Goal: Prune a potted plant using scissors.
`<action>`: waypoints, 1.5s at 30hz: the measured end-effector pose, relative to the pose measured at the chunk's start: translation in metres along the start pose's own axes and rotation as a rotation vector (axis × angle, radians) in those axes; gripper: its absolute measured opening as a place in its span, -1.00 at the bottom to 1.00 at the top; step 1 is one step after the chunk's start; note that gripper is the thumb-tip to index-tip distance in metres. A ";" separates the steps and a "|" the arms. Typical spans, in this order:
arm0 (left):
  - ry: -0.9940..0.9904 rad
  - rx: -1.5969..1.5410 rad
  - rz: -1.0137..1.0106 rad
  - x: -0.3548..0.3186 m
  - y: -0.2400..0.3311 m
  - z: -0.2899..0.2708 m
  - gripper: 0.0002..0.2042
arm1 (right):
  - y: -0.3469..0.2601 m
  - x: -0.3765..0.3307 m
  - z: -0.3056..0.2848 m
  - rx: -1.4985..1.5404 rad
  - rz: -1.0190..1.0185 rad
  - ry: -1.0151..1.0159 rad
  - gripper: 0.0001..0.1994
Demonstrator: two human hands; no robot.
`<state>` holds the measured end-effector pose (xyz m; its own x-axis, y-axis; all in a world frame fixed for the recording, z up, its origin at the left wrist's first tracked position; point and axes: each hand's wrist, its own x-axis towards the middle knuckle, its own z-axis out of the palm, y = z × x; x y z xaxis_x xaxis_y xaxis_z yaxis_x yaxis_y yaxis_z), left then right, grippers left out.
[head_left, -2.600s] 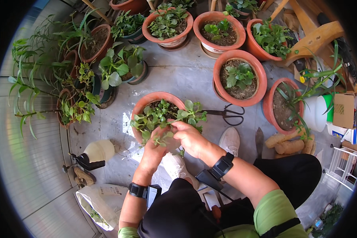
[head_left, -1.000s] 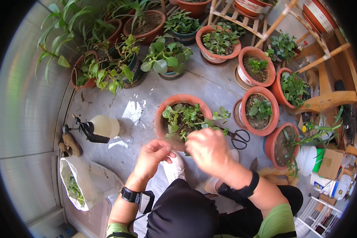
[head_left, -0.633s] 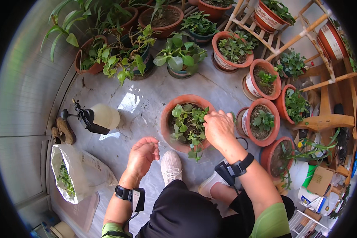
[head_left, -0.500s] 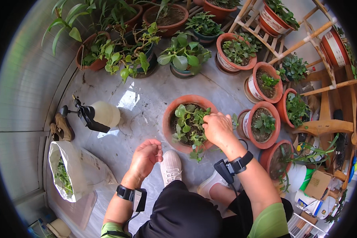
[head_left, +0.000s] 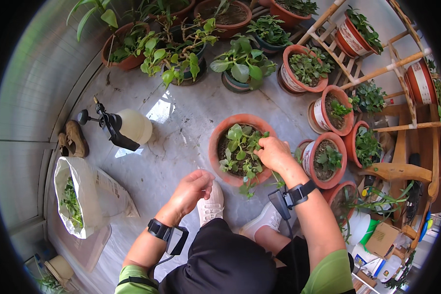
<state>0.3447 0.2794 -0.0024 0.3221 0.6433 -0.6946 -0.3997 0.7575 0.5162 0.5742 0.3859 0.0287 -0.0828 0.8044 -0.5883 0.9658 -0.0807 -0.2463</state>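
At centre frame, the right hand (head_left: 273,155) touches a leafy plant (head_left: 241,141) in a terracotta pot (head_left: 214,148); the left hand (head_left: 193,188) hovers lower left, above 2 pale shoes (head_left: 212,205). A spray bottle (head_left: 134,127) stands left.

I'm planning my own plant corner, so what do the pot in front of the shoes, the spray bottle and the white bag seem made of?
Pot: probably terracotta, matt and orange-brown, though plastic could look alike. Spray bottle: likely plastic; its smooth, milky body looks translucent. White bag: perhaps plastic, fairly matt, with thin, creased walls.
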 end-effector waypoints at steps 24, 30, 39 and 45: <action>0.105 1.008 0.443 0.056 0.048 0.055 -0.80 | 0.014 -0.024 -0.005 -0.052 -0.213 0.297 -0.89; 0.156 1.420 0.435 0.070 0.054 0.071 -0.80 | 0.016 -0.049 -0.010 -0.111 -0.353 0.468 -0.92; 0.276 1.376 0.484 0.078 0.040 0.089 -0.82 | 0.017 -0.068 -0.012 0.243 -0.346 0.496 -0.90; 0.315 1.204 0.494 0.089 0.028 0.082 -0.83 | 0.024 -0.067 0.002 0.424 -0.315 0.410 -0.91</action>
<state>0.4323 0.3675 -0.0090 0.0892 0.9466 -0.3098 0.6365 0.1851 0.7488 0.6021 0.3284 0.0608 -0.1641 0.9792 -0.1193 0.7237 0.0374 -0.6891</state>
